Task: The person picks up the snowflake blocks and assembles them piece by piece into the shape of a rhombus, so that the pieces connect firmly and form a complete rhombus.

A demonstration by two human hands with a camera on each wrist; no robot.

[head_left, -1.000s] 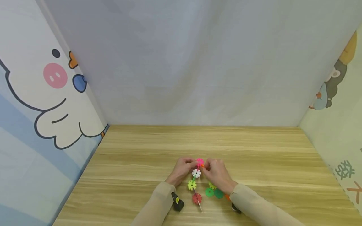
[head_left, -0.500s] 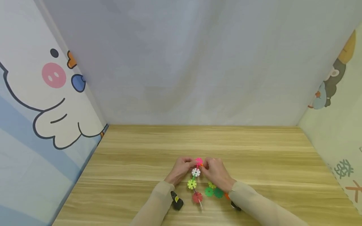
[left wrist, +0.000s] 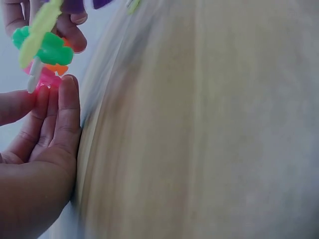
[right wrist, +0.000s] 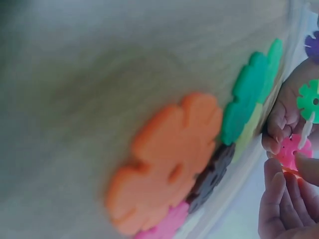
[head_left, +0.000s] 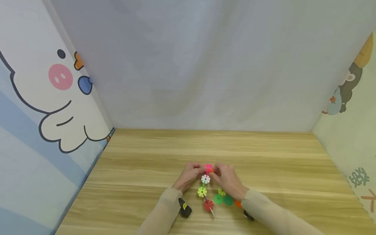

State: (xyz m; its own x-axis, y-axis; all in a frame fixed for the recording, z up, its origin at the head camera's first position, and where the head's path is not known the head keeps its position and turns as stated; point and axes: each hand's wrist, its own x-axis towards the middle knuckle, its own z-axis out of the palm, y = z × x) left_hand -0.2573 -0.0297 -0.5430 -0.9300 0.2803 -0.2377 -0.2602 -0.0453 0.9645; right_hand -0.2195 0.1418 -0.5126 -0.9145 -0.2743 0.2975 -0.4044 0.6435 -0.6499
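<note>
The left hand [head_left: 189,177] pinches a pink flower-shaped disc [head_left: 208,167] by its edge between thumb and fingertips, and the right hand [head_left: 228,180] pinches an orange disc [right wrist: 291,172] edge-on, its thumb laid over the pink face. The two discs meet right between the fingertips of both hands; how far one sits in the other's slot cannot be told. Just below the fingers, on the person's side, the pink disc leads into a chain: a white disc [head_left: 205,179], then a green disc [right wrist: 309,102] set crosswise, then a yellow disc [head_left: 202,192], a purple disc [right wrist: 313,48], a red disc [head_left: 209,205] and, farthest from the fingertips, a pale piece [head_left: 212,213] seen edge-on. Under the right palm and wrist, apart from the chain, loose pieces lie near one another on the wooden table [head_left: 141,160]: a bright green disc [head_left: 218,198], a darker green disc [head_left: 228,200], a second yellow disc [head_left: 221,191], a large-looking orange piece [right wrist: 172,159], a dark brown disc [right wrist: 212,177] and another pink piece [right wrist: 167,223]. Farther out, beige sleeves [head_left: 163,209] cover both forearms behind the hands, and a pale curtain [head_left: 205,65] hangs beyond the fingers.
</note>
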